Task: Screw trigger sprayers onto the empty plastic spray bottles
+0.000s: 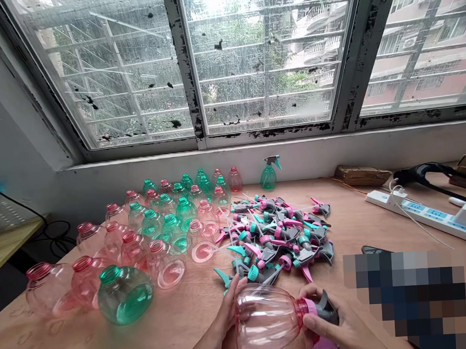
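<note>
Pink bottle (266, 318) lies sideways at table's (360, 225) near edge. Left hand (228, 313) fingers curl around its base; right hand (334, 325) fingers pinch grey-pink trigger head (322, 308) at neck. Heap of trigger heads (275, 235) mid-table.

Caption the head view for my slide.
Left hand holds a pink bottle while right hand grips its sprayer, beside loose bottles and sprayers.
</note>
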{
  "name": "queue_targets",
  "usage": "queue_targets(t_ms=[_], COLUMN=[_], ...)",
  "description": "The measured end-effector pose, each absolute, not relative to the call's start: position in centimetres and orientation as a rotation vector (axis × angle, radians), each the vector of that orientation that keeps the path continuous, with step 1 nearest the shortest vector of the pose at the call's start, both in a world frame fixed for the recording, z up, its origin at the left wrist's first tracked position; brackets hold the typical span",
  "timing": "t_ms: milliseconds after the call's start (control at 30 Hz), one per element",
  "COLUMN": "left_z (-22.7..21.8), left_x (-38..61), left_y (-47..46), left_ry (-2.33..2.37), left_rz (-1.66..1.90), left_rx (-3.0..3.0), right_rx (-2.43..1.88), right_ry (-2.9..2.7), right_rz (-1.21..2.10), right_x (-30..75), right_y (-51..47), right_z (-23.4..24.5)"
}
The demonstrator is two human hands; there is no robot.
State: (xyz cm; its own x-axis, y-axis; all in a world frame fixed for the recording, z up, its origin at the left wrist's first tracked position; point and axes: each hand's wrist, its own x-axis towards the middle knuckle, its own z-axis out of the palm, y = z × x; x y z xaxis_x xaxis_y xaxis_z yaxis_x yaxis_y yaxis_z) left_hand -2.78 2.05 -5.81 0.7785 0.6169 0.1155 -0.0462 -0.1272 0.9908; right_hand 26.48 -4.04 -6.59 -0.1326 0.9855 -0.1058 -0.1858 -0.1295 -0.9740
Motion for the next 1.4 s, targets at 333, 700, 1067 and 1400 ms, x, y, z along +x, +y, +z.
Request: queue_targets(t_ms=[333,700,1067,1400], left_z=[-6.3,-6.4,-5.4,-5.5], left_x=[-3.0,-2.9,-2.5,-2.6], left_y=[1.9,1.8,1.7,1.5], left_ry=[0.424,0.412,0.478,0.456], left_rz=[0.633,0.643,0.619,0.647], left_rx=[1.576,1.532,1.602,1.591], right_rx=[-1.113,-1.066,-1.122,-1.065], right_ry=[-1.089,-1.087,-1.06,-1.089], right_rz=[1.468,1.479,1.453,1.472], right_x=[26.4,26.4,26.2,26.1], right_y=[-4.0,-4.1,-4.2,-4.0], right_z=[-6.5,-6.5,-6.3,-6.0])
